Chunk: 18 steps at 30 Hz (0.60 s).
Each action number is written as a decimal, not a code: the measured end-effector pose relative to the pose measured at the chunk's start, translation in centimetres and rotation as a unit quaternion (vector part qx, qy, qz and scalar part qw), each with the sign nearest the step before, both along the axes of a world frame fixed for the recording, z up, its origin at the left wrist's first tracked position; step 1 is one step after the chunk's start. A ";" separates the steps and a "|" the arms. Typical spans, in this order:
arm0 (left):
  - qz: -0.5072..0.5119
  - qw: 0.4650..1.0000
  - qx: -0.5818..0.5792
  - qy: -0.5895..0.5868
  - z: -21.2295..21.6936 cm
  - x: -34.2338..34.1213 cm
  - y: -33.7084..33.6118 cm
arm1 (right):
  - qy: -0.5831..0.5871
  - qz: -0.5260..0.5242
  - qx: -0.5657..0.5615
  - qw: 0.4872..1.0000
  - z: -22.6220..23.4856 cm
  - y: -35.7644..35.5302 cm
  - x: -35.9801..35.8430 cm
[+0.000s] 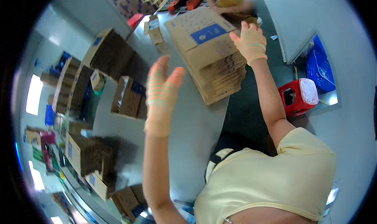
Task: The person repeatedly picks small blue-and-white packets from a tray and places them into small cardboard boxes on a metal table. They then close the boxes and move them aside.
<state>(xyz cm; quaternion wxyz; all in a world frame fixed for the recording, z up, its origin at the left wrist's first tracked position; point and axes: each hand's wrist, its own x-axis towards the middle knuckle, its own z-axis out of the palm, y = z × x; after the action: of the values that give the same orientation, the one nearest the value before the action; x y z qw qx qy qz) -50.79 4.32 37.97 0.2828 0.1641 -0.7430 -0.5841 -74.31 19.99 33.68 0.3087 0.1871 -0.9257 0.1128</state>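
Observation:
A tall stack of flattened cardboard cartons (188,35), brown with a blue printed panel on top, lies on the grey table (188,145). My right hand (251,43), in a pale glove with orange and green stripes and bare fingertips, is raised at the stack's right side. Its thumb and fingers are apart and hold nothing; whether it touches the top carton I cannot tell. To the left of the stack my left hand (161,86) hovers over the table in a matching glove, open, thumb away from the fingers. An open carton (127,97) stands just left of it.
More cardboard cartons (108,53) line the table's left side, with others (84,155) at the lower left. A small open box (156,34) sits behind. On the right are a red plastic stool (292,98) and blue crates (320,69). Another person (227,2) is at the far end.

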 end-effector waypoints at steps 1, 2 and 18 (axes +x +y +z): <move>0.002 0.990 -0.099 -0.101 -3.4 -3.0 -2.8 | -0.109 -0.054 0.034 0.992 0.5 -0.2 -0.4; 0.013 0.971 -0.144 -0.191 -6.5 -5.6 -5.7 | -0.120 -0.029 0.032 0.992 0.0 -0.8 -0.5; 0.074 0.898 0.417 0.119 -7.3 -3.0 -5.4 | 0.023 0.150 -0.086 0.985 -1.0 -2.8 6.8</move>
<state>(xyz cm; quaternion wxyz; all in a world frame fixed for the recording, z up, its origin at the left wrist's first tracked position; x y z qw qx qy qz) -53.75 -1.12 30.65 0.3173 0.2506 -0.3775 -0.8331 -67.51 17.15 32.65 0.3243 0.2992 -0.8666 0.2331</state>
